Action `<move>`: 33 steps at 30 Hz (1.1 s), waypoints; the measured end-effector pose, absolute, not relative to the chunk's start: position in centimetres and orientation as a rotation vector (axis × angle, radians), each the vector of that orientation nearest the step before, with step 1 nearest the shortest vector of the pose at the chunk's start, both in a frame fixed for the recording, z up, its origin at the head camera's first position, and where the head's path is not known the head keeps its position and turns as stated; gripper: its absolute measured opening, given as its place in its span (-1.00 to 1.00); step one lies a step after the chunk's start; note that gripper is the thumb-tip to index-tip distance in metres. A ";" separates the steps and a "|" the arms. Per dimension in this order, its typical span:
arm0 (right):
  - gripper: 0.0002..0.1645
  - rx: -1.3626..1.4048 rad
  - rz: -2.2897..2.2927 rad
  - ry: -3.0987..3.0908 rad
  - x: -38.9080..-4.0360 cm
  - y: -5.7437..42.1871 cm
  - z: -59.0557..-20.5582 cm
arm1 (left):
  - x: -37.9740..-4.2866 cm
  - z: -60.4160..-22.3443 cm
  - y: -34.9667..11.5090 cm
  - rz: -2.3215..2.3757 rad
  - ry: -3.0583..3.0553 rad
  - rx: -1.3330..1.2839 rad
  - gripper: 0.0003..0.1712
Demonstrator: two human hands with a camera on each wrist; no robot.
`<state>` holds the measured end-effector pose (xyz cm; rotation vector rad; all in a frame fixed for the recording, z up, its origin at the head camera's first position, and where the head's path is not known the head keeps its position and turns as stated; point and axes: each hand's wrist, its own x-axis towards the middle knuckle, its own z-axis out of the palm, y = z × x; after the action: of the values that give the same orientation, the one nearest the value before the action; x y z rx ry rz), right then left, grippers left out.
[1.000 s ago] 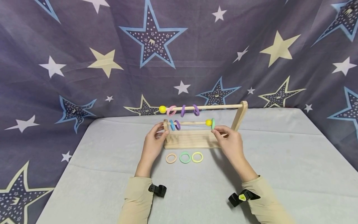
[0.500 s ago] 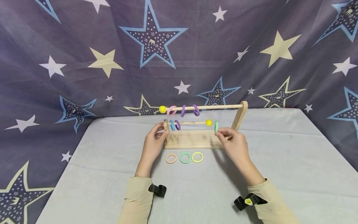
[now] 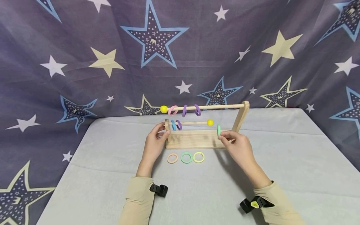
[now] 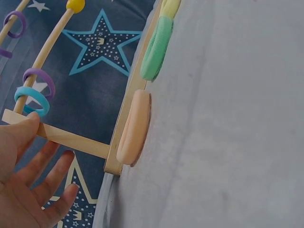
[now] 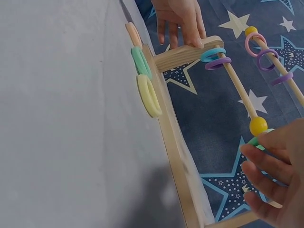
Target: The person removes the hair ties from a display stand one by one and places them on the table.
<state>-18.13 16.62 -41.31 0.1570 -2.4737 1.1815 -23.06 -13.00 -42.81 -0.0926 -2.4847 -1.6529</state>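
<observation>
A wooden ring stand (image 3: 197, 139) has two horizontal rods, each tipped with a yellow bead. My left hand (image 3: 155, 137) holds its short left post (image 4: 71, 140), thumb on one side and fingers on the other. On the lower rod, close to that post, hang a blue ring (image 3: 173, 125) and a purple ring (image 3: 179, 125). My right hand (image 3: 236, 143) pinches a green ring (image 3: 218, 130) between thumb and fingertips, just right of the lower rod's yellow bead (image 3: 210, 122). The ring stands edge-on in the head view and is partly hidden by fingers in the right wrist view.
The upper rod (image 3: 219, 106) carries a pink ring (image 3: 172, 110) and two purple rings, and joins the tall right post (image 3: 241, 116). In front of the base lie a peach ring (image 3: 172, 158), another green ring (image 3: 186, 157) and a yellow ring (image 3: 198, 157). Behind hangs a star-patterned cloth.
The right hand has drawn the green ring from the lower rod's bead to the right and slightly down, leaving a gap. The left hand stays on the post.
</observation>
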 end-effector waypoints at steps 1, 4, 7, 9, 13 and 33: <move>-0.84 0.161 1.177 -2.484 -18.1 16.7 -41.3 | -23.1 -42.8 -13.0 -1.651 -2.485 -0.092 -0.48; -0.84 0.169 1.159 -2.519 -18.1 16.8 -41.2 | -23.1 -42.8 -13.0 -1.653 -2.484 -0.092 -0.48; -0.85 0.173 1.145 -2.554 -18.1 16.9 -41.2 | -23.1 -42.8 -13.0 -1.653 -2.486 -0.092 -0.48; -0.85 0.180 1.141 -2.571 -18.0 17.0 -41.2 | -23.1 -42.8 -12.9 -1.656 -2.485 -0.092 -0.48; -0.86 0.197 1.136 -2.592 -18.0 17.2 -41.3 | -23.1 -42.7 -12.9 -1.655 -2.485 -0.088 -0.48; -0.90 0.394 1.148 -2.742 -18.1 17.6 -41.9 | -23.1 -42.8 -13.0 -1.650 -2.486 -0.097 -0.48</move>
<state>-18.05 17.56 -41.91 0.3938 -2.7416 1.1483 -23.13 -13.05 -42.84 -0.0974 -2.4862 -1.6496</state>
